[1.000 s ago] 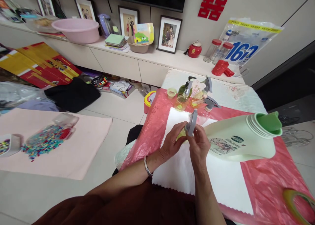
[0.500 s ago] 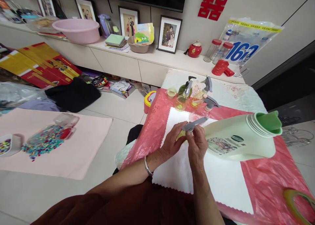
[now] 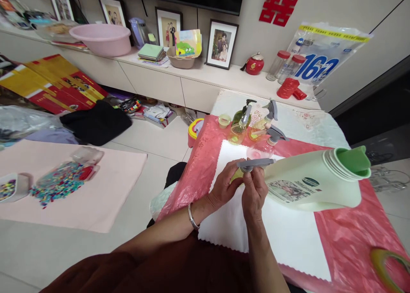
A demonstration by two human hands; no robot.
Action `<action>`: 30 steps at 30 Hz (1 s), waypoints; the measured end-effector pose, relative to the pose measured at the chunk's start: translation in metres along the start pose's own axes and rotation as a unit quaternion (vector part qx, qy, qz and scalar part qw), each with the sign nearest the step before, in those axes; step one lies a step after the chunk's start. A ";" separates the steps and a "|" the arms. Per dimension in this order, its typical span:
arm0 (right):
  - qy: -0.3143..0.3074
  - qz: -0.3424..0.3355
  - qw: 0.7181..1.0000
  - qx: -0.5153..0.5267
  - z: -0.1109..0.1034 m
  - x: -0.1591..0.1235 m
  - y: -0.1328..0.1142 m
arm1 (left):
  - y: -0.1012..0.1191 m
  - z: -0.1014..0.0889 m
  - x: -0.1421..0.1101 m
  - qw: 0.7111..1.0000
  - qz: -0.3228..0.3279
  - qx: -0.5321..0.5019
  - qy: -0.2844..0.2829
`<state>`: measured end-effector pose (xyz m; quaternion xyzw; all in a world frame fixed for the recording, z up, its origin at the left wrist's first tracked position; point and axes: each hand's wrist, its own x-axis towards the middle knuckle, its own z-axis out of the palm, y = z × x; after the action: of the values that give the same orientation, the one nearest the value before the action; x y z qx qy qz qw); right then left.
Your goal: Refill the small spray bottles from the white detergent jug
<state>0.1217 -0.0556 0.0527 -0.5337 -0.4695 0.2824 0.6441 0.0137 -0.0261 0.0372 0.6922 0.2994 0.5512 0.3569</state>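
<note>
My left hand (image 3: 222, 185) is closed around a small clear bottle with a yellowish tint (image 3: 237, 175), mostly hidden by the fingers. On its top sits a grey pump head (image 3: 260, 162), whose long spout points right. My right hand (image 3: 254, 195) grips the pump head's collar just under the spout, thumb and fingers pressed together. Right beside that hand, a large pale green detergent jug (image 3: 307, 182) leans over with a green cap or spout (image 3: 354, 159) in its mouth. Beyond my hands stand several pump bottles (image 3: 237, 133) and a small cup (image 3: 224, 121).
A white scalloped sheet (image 3: 297, 241) lies on red plastic (image 3: 346, 229) covering the table. A tape roll (image 3: 384, 267) is at the lower right. On the left, a pink mat (image 3: 105, 199) holds colourful beads (image 3: 60, 186). A cabinet ledge (image 3: 147, 68) runs behind.
The grey pump head has turned on the bottle: its spout, earlier slanting up to the right, now lies nearly level. My right hand has shifted slightly with it; my left hand stays put.
</note>
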 end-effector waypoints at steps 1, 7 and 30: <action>0.015 0.008 1.000 0.014 0.002 -0.001 0.003 | -0.001 0.000 0.000 1.000 0.002 0.004 0.001; 0.056 0.021 0.996 0.070 0.015 -0.003 0.014 | -0.005 0.000 -0.002 1.000 0.005 0.014 0.006; 0.002 0.047 0.996 0.075 0.001 0.000 0.012 | -0.004 0.000 -0.001 1.000 0.013 0.011 -0.001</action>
<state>0.1225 -0.0518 0.0418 -0.5057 -0.4200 0.3457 0.6696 0.0133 -0.0246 0.0329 0.7003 0.2967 0.5517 0.3423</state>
